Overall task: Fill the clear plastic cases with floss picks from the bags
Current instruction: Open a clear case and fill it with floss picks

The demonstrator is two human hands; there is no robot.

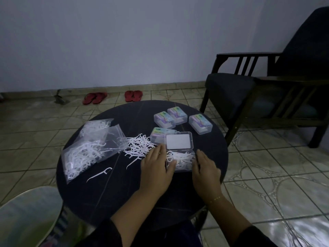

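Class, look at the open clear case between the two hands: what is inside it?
The open clear case holds a loose tangle of white floss picks. The left hand covers its left end, so what lies there, and the exact count, cannot be seen.

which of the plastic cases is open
The open case between the left hand and right hand, lid flipped back; the other four stand closed behind it.

Clear glossy plastic case [179,160]; matt dark table [110,193].

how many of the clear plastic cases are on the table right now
5: three closed cases at the far right, one closed behind the open case between the hands.
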